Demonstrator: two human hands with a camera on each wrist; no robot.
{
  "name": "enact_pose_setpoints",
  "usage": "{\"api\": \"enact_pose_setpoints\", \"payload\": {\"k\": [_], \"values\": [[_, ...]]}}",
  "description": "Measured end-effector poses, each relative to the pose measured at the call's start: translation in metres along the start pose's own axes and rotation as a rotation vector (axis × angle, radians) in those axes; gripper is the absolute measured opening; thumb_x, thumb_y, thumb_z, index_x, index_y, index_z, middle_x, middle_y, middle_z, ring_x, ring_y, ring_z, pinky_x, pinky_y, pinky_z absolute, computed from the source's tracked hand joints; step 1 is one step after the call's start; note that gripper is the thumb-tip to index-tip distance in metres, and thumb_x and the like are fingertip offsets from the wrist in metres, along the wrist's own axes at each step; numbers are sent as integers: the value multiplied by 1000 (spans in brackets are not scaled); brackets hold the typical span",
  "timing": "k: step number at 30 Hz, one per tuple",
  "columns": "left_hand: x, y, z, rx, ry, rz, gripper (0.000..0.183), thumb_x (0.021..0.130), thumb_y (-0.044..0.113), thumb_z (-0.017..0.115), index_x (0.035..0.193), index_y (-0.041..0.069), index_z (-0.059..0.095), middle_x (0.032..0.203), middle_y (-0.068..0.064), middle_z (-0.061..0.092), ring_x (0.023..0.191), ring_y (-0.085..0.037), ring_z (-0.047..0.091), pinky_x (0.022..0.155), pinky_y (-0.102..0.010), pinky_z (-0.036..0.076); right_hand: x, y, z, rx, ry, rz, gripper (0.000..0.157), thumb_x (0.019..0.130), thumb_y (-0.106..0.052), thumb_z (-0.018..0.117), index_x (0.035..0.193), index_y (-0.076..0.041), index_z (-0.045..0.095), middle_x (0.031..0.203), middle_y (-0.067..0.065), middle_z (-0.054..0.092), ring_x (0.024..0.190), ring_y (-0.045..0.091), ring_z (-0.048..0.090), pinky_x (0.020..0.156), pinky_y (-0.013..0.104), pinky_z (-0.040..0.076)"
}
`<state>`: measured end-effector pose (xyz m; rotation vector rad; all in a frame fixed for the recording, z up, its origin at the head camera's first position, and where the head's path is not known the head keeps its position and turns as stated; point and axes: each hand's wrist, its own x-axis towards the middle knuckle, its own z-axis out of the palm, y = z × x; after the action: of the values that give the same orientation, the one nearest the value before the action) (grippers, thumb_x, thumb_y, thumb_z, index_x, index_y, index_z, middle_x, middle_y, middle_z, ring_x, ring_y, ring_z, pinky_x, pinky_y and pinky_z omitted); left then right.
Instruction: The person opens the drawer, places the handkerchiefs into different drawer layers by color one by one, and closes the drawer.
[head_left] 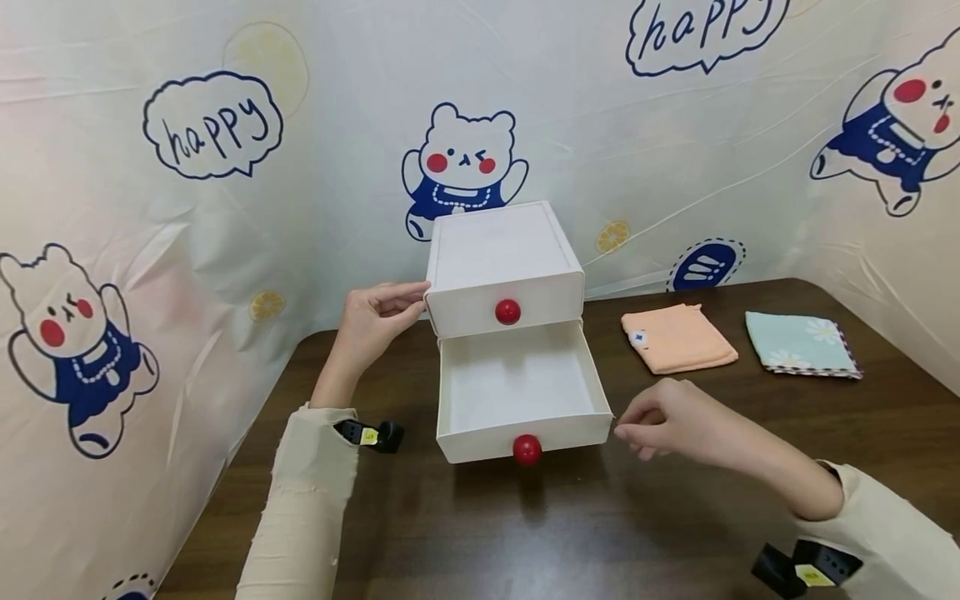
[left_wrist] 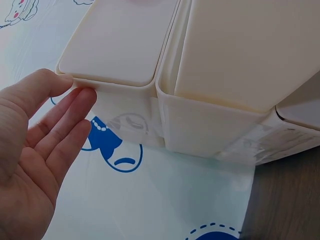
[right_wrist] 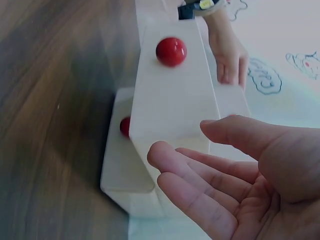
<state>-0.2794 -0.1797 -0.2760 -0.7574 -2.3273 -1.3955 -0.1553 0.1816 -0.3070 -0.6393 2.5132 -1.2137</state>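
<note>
While the left hand (head_left: 377, 321) lays parted fingers against the left side of the drawer box (head_left: 498, 246), the right hand (head_left: 670, 422) holds nothing, fingers off the thumb.
Firm left bracing and a straight, even move should suit the open drawer (head_left: 480, 445), jutting near, just left of the right fingers; only the right wrist view shows a lower red knob (right_wrist: 125, 127) by the counter (right_wrist: 55, 125).

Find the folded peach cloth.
In the head view, the peach cloth lies on the table to the right of the drawer unit, left of the mint-green cloth and beyond the right hand.
</note>
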Motion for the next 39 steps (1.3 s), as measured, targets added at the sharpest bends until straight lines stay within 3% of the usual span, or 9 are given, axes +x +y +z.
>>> {"api": "enact_pose_setpoints", "payload": {"k": [4,8,13,17,26,30,36,39], "values": [[0,-1,0,6,3,-3,26,83,9,68,108,5,69,95,-12,67,76,-15,64,65,-20,51,2,11,-12,-7,5,46,23,87,-18,63,92,4,67,72,3,65,63,15,64,57,28,53],[0,2,0,-1,1,-15,26,83,7,68,108,3,68,96,-15,66,77,-24,64,65,-19,50,7,28,-27,-11,20,117,26,87,-17,63,95,7,66,74,5,65,66,17,64,59,32,54],[-4,22,2,7,-13,-16,26,83,0,65,108,-5,65,96,-21,65,79,-32,63,64,-17,49,10,52,-45,-2,28,198,32,87,-18,63,99,11,63,79,10,67,69,19,65,62,32,54],[-5,32,2,22,-16,-19,26,83,-3,63,108,-8,64,96,-23,64,79,-32,63,65,-16,49,11,63,-56,12,28,251,37,88,-20,62,102,14,61,83,14,67,72,20,66,64,34,54],[-5,33,1,6,-13,-20,25,83,-4,63,108,-8,64,96,-24,64,81,-39,62,65,-16,49,17,75,-79,-21,27,284,35,89,-20,61,103,11,62,84,12,68,72,20,66,64,34,54],[-4,33,1,16,-13,-22,25,83,-3,64,107,-8,65,95,-23,65,78,-30,63,64,-16,49,20,80,-90,-47,29,293,34,89,-20,60,102,12,62,82,10,68,73,21,66,64,34,54],[-3,34,1,21,-15,-21,25,83,-3,64,107,-8,65,94,-23,65,77,-34,63,62,-17,49,23,83,-105,-64,21,316,36,90,-20,59,102,15,60,80,11,67,72,23,65,65,35,54],[-3,33,0,19,-16,-26,25,82,-3,64,107,-8,65,94,-22,65,74,-22,63,62,-17,49,26,87,-111,-66,9,324,36,89,-19,60,100,16,60,79,12,67,70,23,65,65,37,54]]}}
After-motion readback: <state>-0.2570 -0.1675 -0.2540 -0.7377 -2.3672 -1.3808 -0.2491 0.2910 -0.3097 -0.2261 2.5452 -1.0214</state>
